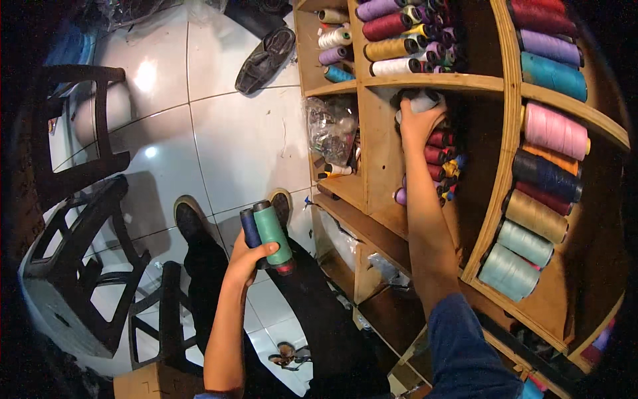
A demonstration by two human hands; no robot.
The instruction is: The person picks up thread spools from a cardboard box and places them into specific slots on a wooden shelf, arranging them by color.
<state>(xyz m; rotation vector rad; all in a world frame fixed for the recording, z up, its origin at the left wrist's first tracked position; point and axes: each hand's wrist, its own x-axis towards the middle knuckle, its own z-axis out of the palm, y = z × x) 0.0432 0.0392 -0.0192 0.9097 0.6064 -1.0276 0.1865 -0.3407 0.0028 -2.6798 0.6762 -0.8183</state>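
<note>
Head view: a white tiled floor [246, 146] lies beside a wooden shelf unit [438, 82] stocked with thread spools. The left hand [247, 258] is closed round a green spool [274, 234] and a blue spool [250, 227]. The right hand [419, 123] is clasped on a grey spool [423, 101] inside a shelf compartment; two spools are judged collected, with a third being gripped.

So around us we've got a wooden shelf unit [506, 126] packed with big thread spools: a pink one [555, 130], a teal one [553, 74], a navy one [546, 174] and 2 pale mint ones [515, 261] lying on their sides. A crinkly clear plastic bag [331, 128] sits in a middle cubby. On the white tiled floor [246, 133] there's a black sandal [266, 58], plus 2 dark plastic stools [80, 266] off to our left.
</note>
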